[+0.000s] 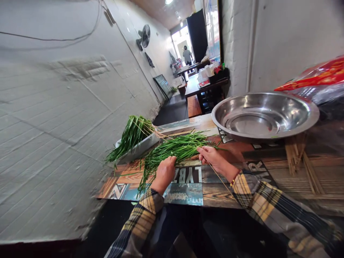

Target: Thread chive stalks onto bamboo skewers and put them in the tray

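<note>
A loose pile of green chives [178, 147] lies on the table in front of me. My left hand [165, 172] is at the pile's near edge, its thumb and fingers pinched together; what they grip is too small to make out. At the pile's right end, my right hand [213, 157] is closed on a thin wooden skewer [219, 174], which slants down toward my sleeve. Its fingertips are close to the chive ends. Behind and to the left, more chives [134, 134] hang over the sides of a white tray [143, 146], with several skewer ends sticking out of them.
A wide steel basin [264, 122] stands at the right, with loose skewers [303, 161] beside and below it. Behind it is a red and clear plastic bag [317, 80]. A white wall [53, 143] borders the left. Far off, a person [186, 55] stands near a doorway.
</note>
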A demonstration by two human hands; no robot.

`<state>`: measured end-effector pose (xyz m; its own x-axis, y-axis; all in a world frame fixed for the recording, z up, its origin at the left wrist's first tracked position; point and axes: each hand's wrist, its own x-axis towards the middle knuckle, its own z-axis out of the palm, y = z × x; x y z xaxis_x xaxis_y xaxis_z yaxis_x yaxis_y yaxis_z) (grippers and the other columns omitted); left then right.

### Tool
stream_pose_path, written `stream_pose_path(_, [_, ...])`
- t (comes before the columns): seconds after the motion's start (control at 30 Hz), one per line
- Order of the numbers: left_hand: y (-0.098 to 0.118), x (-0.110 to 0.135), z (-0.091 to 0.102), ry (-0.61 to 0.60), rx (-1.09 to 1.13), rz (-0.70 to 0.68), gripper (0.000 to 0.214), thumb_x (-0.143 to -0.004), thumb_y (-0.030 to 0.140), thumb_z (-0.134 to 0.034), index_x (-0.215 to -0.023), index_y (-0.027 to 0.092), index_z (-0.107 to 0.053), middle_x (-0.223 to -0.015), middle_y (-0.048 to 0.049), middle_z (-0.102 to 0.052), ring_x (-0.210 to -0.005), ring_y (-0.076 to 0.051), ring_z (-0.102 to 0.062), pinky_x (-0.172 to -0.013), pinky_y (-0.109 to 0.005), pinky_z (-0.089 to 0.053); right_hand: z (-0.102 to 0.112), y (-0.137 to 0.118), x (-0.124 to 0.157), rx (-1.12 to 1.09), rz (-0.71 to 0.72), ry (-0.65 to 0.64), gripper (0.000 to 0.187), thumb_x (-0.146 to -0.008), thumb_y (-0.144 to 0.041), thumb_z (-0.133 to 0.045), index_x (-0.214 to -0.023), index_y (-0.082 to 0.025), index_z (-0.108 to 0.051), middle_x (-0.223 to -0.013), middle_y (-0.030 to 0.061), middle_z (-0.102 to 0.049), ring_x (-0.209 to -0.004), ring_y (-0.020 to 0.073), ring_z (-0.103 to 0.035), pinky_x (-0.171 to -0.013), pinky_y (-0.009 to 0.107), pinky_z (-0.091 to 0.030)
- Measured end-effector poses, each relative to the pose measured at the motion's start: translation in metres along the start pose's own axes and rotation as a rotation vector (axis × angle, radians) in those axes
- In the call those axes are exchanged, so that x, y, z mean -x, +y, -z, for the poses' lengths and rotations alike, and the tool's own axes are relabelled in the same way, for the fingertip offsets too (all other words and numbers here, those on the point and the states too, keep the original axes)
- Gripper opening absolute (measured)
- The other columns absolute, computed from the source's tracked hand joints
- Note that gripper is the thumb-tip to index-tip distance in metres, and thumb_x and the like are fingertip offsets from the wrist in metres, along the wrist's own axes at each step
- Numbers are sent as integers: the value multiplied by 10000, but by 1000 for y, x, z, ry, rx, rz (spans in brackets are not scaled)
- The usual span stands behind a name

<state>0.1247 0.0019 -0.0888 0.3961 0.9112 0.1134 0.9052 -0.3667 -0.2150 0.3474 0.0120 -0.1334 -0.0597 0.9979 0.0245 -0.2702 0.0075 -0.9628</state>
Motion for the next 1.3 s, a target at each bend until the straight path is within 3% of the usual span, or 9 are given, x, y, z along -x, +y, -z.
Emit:
stream_pose_path(0.2, [14,-13,-11,-46,56,-46,358,-804,90,-485,-1148,174,-532,-1079,-98,-605,-1017,-239,-578,-873,-363,-447,9,5,-11,29,22,135,398,-740,-568,-600,-744,-176,-534,-511,-52,-530,-359,61,-436,-344,174,-303])
stream_pose_path(0.43, [-4,-28,14,-52,454,-256,752,-713,227,-681,-1404,233,-383,-1373,-112,-473,-1261,-271,-460,-1067,-436,-362,15,15,-21,161,72,226,280,-774,-449,-572,-756,-170,-574,-483,-44,-550,-350,78,-459,-363,183,-334])
stream_pose_path(0.5, [-6,-42,20,-21,654,-306,636,-787,291,-644,-1379,208,-429,-1353,-119,-495,-1214,-238,-511,-1040,-392,-409,13,17,-22,200,65,228,261,-779,-429,-564,-755,-170,-579,-483,-40,-563,-342,79,-468,-356,178,-329])
stream_pose_path(0.57, [0,-63,19,88,761,-242,424,-873,290,-544,-1278,165,-536,-1234,-124,-577,-1055,-199,-602,-952,-357,-477,12,19,-22,233,56,226,255,-781,-421,-557,-762,-169,-588,-478,-39,-571,-329,80,-469,-341,172,-309])
stream_pose_path(0.63, [13,-86,12,163,708,-197,281,-875,229,-536,-1122,148,-643,-1105,-111,-640,-983,-194,-622,-912,-346,-494,10,19,-23,256,52,222,265,-785,-425,-547,-782,-165,-600,-475,-39,-575,-325,82,-474,-335,170,-302])
stream_pose_path(0.87, [54,-140,-13,180,453,-284,194,-798,113,-592,-896,205,-732,-1120,-79,-667,-1077,-244,-561,-1004,-435,-384,10,15,-25,294,56,221,298,-782,-446,-502,-764,-164,-594,-468,-39,-561,-319,84,-469,-322,172,-301])
stream_pose_path(1.0, [55,-143,-6,182,487,-316,144,-769,128,-615,-657,178,-692,-1041,-81,-681,-1058,-251,-553,-1014,-454,-340,8,13,-25,299,62,224,274,-770,-415,-510,-775,-159,-605,-458,-43,-556,-322,85,-473,-328,170,-302])
stream_pose_path(1.1, [50,-139,1,207,553,-294,143,-775,110,-574,-684,167,-669,-1027,-87,-674,-1018,-230,-563,-974,-417,-369,7,12,-23,292,81,209,271,-774,-401,-508,-806,-152,-612,-476,-43,-565,-333,81,-478,-350,172,-326])
stream_pose_path(1.3, [32,-114,3,186,742,-202,111,-776,123,-514,-767,139,-623,-703,-8,-619,-647,-121,-546,-625,-227,-424,2,6,-18,264,108,143,294,-777,-375,-514,-927,-146,-623,-531,-46,-576,-355,82,-482,-360,182,-354])
